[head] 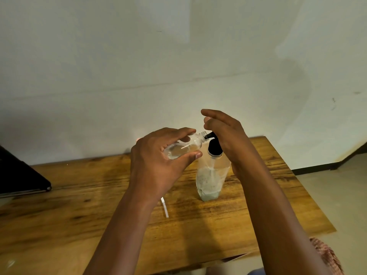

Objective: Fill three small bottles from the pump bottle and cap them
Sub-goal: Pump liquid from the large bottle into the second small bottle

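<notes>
Nearest the camera, both forearms are reaching out over the wooden table (248,211), and a thin white strip (164,207) is lying on the boards just under the left wrist. Its purpose cannot be told.

The left hand (156,161) is holding one small bottle (184,147) tipped on its side, thumb curled under the body and fingers wrapped over the top. The threaded mouth is sticking out past the fingertips, pointing right. It is uncapped, and a little clear liquid seems to be sitting in it.

Right at that mouth, the black spout of the pump bottle (211,175) is meeting the rim. The right hand (222,133) is resting over the pump head, palm bearing down with the fingers lying loose and extended rather than clenched. The pump bottle is standing on the table directly below that hand, with only a shallow layer of liquid left at its base.

The risks, as I judge them: the spout is only just meeting the narrow opening, so a hard press could be sending liquid past the rim onto the fingers and wood. The tilt of the small bottle could be letting liquid run back out as it fills. The low level could be making the pump sputter. No other small bottles or caps are showing.
</notes>
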